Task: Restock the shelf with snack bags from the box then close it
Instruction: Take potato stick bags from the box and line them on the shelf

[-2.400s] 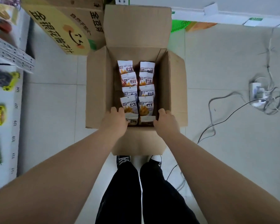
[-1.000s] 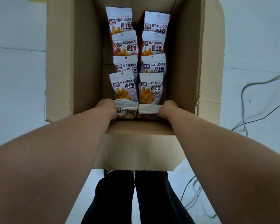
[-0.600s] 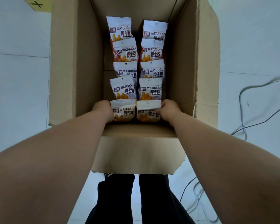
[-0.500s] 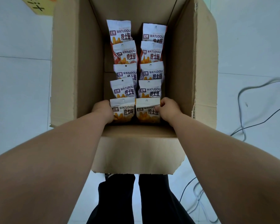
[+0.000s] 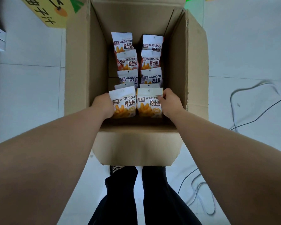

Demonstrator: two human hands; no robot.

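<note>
The left hand (image 5: 103,105) grips the front left bag (image 5: 124,103) and the right hand (image 5: 171,103) pinches the front right bag (image 5: 148,105) by their outer edges, probably to lift both from the box (image 5: 78,62).

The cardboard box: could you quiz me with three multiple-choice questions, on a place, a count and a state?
1. Where do the cables lie? A) left of the box B) right of it C) inside it
2. How many columns of snack bags are inside? A) one B) two C) four
3. What are the left hand and right hand doing? A) hanging empty B) folding flaps C) each gripping a front bag
B: they trail at its right. B: two columns side by side. C: left holds the left front bag, right the right front bag.
</note>
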